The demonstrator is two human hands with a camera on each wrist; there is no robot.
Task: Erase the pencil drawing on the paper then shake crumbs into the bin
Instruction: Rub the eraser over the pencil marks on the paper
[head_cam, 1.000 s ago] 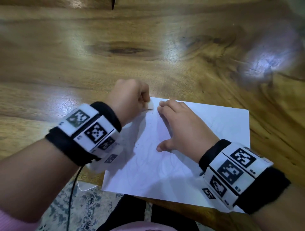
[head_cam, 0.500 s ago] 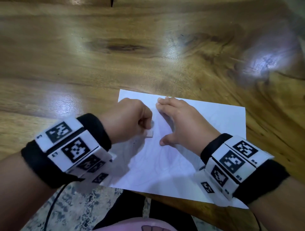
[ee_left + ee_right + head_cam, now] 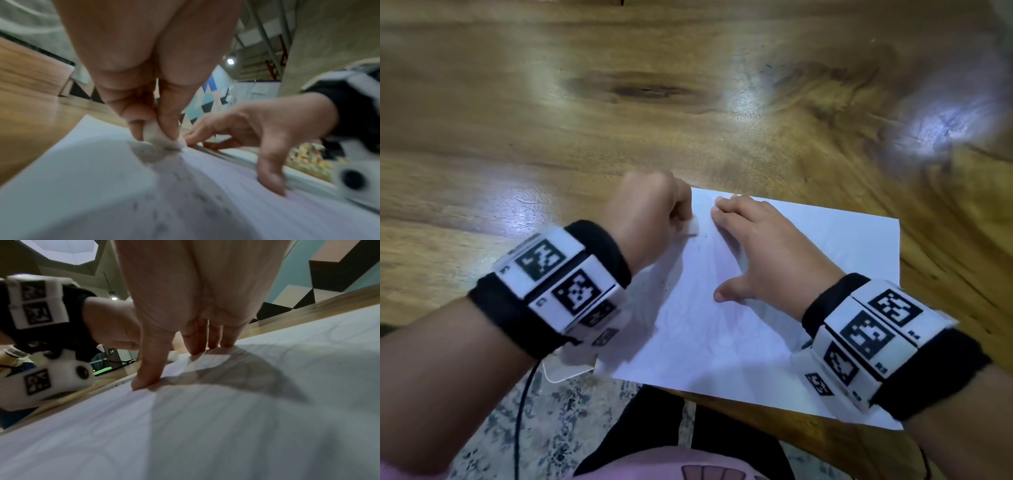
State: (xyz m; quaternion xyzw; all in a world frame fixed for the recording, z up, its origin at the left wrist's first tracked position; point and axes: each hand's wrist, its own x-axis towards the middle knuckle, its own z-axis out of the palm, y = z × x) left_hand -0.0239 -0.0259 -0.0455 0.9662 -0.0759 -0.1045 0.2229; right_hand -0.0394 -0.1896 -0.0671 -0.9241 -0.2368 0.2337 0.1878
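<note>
Paper (image 3: 774, 329): one white sheet, flat on the wooden table (image 3: 551, 120), lying at 6 o'clock in the head view; its near edge overhangs the table edge. Faint pencil lines and small dark specks show on it.
Eraser (image 3: 158, 136): one small white block, greyed at the bottom, touching the paper near the sheet's 11 o'clock corner.
Left hand (image 3: 650, 212): fingers curled, thumb and fingertips pinching the eraser and pressing it down on the paper.
Right hand (image 3: 767, 253): fingers straight and spread, fingertips and thumb flat on the paper, just beside the eraser at its 3 o'clock. It holds nothing.
Wristbands: two, one per wrist, black with white blocks bearing square black-and-white markers; left (image 3: 558, 284), right (image 3: 883, 339).
Cable (image 3: 522, 411): one thin black cable hanging from the left wrist, toward 6 o'clock.
Floor (image 3: 482, 428): patterned grey surface below the table edge, at 7 o'clock.
Bin: cannot tell where it stands.
Image quality: left wrist view blurred around the eraser.
</note>
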